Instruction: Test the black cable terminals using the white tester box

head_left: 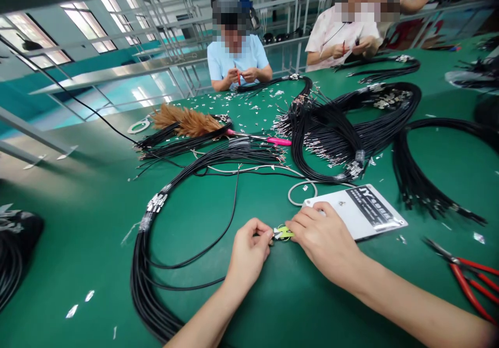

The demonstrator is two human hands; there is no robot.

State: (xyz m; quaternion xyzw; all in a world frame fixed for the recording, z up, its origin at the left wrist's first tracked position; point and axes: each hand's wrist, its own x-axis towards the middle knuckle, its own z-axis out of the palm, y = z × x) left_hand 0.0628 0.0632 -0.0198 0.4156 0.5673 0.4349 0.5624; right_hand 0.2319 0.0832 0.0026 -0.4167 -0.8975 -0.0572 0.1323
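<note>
I'm watching both hands working low at the centre of the green table [97,218]. The left hand [249,249] is curling its fingers in, thumb and forefinger pinching the end of a thin black cable [218,236] that is looping away to the left. The right hand [322,236] is pressing in from the other side, fingertips pinching a small yellow-green connector [284,232] with bits of metal at its left end; that piece is sitting just between the two hands, right above the table top. The right hand's knuckles are lying over the near corner of a white card [362,213] with a black printed band. Red-handled pliers [468,278] are lying well apart to the right. A big bundle of black cables [142,265] is sweeping round on the left. Further back I'm seeing a feather duster [187,121] with a pink handle, and two other people across the table are handling cables of their own.
</note>
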